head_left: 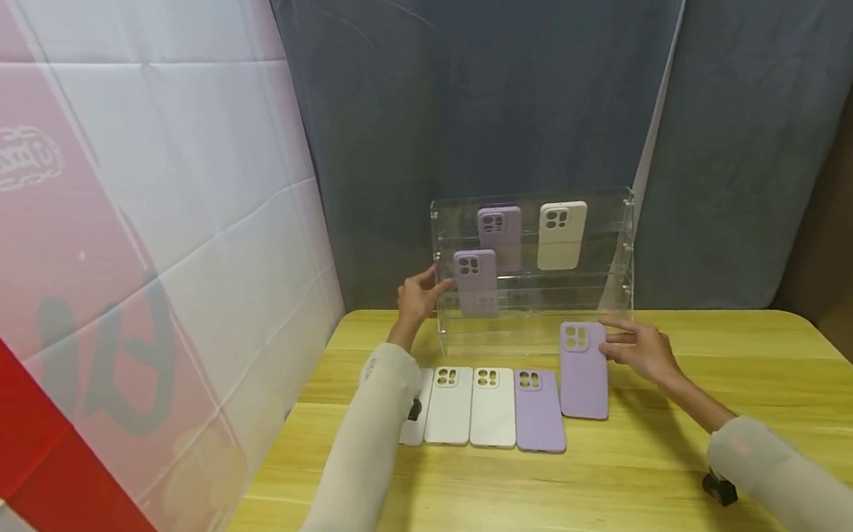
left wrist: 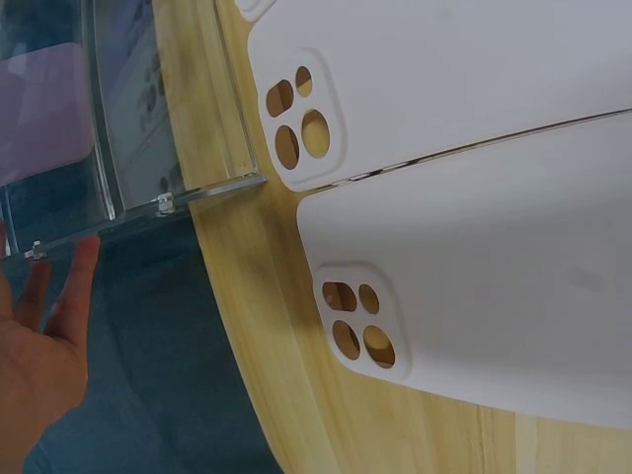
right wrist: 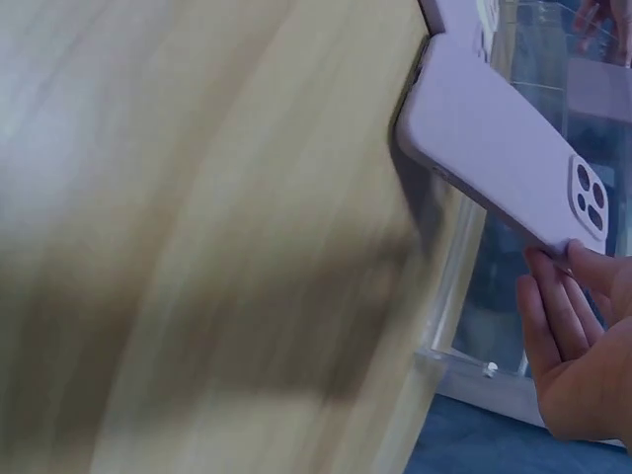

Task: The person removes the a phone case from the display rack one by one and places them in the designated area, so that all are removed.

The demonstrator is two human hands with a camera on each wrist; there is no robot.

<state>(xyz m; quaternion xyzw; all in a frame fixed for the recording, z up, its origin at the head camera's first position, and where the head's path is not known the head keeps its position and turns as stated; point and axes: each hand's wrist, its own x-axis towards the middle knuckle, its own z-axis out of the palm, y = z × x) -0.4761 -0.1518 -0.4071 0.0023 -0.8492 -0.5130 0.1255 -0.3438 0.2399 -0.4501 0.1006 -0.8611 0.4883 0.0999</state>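
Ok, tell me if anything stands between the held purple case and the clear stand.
Nothing visible: the right hand holds the purple case in front of the clear stand; flat cases lie to its left.

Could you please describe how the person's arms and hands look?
The sleeves are long and off-white. The left hand and right hand are bare, without gloves. A small black object shows near the end of each sleeve.

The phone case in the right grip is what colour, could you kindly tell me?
The phone case is plain light purple; it shows best in the head view.
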